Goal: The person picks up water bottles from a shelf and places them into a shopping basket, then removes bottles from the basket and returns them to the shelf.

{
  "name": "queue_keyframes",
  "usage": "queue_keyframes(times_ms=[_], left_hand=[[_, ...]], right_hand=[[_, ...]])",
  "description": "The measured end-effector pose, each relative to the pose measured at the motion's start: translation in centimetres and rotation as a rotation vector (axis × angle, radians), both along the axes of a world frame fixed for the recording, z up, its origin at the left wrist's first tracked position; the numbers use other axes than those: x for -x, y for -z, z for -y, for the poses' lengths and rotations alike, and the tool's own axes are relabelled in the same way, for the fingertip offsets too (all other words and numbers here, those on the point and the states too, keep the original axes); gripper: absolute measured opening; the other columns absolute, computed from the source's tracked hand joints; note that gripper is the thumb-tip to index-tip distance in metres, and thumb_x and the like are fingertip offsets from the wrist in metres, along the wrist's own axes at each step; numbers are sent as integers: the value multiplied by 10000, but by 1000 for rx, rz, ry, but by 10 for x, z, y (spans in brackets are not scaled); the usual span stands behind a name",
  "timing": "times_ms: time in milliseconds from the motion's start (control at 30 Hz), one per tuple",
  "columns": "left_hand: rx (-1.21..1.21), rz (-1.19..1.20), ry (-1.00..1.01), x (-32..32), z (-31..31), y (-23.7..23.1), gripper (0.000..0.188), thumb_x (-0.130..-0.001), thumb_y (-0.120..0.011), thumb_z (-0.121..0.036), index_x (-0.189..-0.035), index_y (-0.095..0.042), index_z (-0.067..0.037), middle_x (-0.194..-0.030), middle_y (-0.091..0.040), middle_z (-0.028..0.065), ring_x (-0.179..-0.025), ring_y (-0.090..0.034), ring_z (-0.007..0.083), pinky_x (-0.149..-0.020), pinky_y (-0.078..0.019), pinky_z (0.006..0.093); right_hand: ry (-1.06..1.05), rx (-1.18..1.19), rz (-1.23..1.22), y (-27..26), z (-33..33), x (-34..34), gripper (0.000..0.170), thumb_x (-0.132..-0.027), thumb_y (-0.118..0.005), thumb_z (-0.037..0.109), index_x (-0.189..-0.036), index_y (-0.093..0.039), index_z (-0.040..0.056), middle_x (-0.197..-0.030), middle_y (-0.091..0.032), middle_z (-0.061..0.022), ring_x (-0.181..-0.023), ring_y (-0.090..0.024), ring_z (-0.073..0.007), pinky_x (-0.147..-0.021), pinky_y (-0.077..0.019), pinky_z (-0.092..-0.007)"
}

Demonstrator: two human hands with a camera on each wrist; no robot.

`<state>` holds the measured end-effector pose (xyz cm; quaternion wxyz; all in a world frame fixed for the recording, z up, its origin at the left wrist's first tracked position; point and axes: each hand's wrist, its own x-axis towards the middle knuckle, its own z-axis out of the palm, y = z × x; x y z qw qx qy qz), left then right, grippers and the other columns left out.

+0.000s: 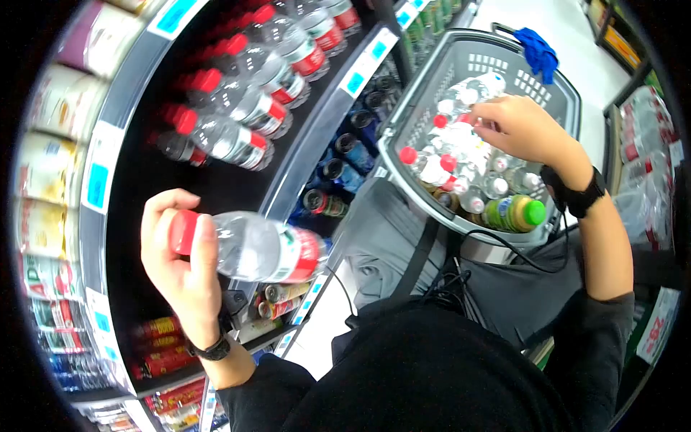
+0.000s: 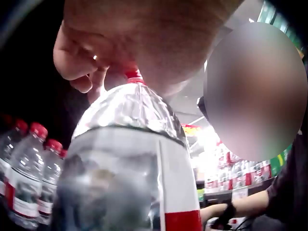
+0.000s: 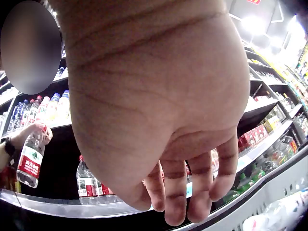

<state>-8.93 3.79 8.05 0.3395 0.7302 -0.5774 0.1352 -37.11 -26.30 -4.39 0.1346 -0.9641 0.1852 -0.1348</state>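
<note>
1. Left hand: fingers and thumb curled round the red cap and neck of a clear bottle, red-and-white label, held from above.
2. Held bottle hangs roughly upright, slightly tilted in the right wrist view, by the front edge of the shelf, apart from the row there.
3. Right hand: over the basket's middle, fingers loosely bent, pointing down; no object seen in its grasp. Contact with bottles below: cannot tell.
4. Under it, grey basket holding a jumble of clear bottles, some red-capped.
5. Green-capped bottle lies along the basket's near edge, toward the near right corner.
6. Blue cloth draped on the basket's far edge, toward the far right corner.
7. Red-capped shelf bottles stand in rows up to the shelf's front edge.
8. Cans sit on a lower level, below that edge.
9. Black bands on both wrists; black top, grey trousers.
</note>
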Motion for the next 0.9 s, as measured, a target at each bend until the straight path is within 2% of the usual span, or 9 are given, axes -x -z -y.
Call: queue_keyframes(times_ms=[67,233,300,367,433,600,733,800,900], left_hand=[[-1,68,-130,-18,-19,-4,163,-838,-672,-92,-816,-563,27,-951,-586,73,-777,-537,138,-699,-416,253],[48,204,-313,-86,-38,1,246,-894,-676,-165,-856,-583,60,-823,-572,119,-739,-551,212,-721,-441,311],[28,-7,-396,-111,-36,6,298,-905,-666,-223,-866,-595,64,-828,-574,143,-753,-561,251,-741,-442,331],[-101,31,-468,-133,-31,6,387,-926,-626,-318,-896,-617,67,-855,-589,184,-805,-578,325,-780,-443,377],[-157,133,-554,-170,-23,17,545,-934,-550,-476,-939,-648,61,-991,-622,251,-950,-592,409,-850,-438,429],[-249,-9,-517,-213,8,13,582,-923,-550,-511,-990,-647,59,-928,-638,270,-915,-602,426,-834,-456,442],[-230,110,-445,-240,24,18,599,-928,-531,-542,-1046,-611,40,-828,-640,236,-761,-662,369,-681,-509,415],[-364,-244,-591,-233,33,13,581,-941,-526,-528,-1143,-529,17,-777,-623,184,-600,-678,288,-509,-535,354],[-206,-440,-464,-260,39,26,554,-950,-541,-485,-1217,-444,-9,-746,-602,144,-481,-644,222,-426,-547,298]], right_hand=[[-22,3,1,-3,-3,-1,96,-851,-602,156,-907,-635,85,-763,-652,-130,-736,-640,-329,-648,-500,-430],[-59,3,-21,2,-3,-8,96,-861,-596,151,-893,-622,64,-763,-644,-132,-730,-637,-326,-641,-498,-424],[-56,24,-11,2,-6,-10,91,-853,-598,145,-877,-618,60,-763,-645,-135,-724,-636,-329,-642,-496,-426],[-57,6,8,0,-8,-10,85,-844,-599,141,-869,-618,62,-764,-648,-139,-717,-635,-333,-642,-495,-429],[-41,-11,-16,-2,-8,-11,83,-836,-599,140,-862,-622,65,-775,-653,-138,-722,-636,-334,-644,-494,-431],[13,-69,-42,1,-5,-7,80,-830,-601,140,-848,-628,68,-740,-646,-140,-713,-639,-337,-645,-497,-428],[6,-68,-31,4,-2,-3,81,-830,-598,139,-848,-632,68,-730,-644,-143,-710,-640,-337,-643,-499,-427],[30,-100,-80,4,0,-4,88,-832,-595,140,-851,-642,69,-744,-648,-143,-724,-643,-335,-650,-501,-428],[-12,-64,-59,8,2,-6,100,-834,-594,145,-860,-651,67,-738,-647,-138,-714,-640,-335,-653,-505,-425]])
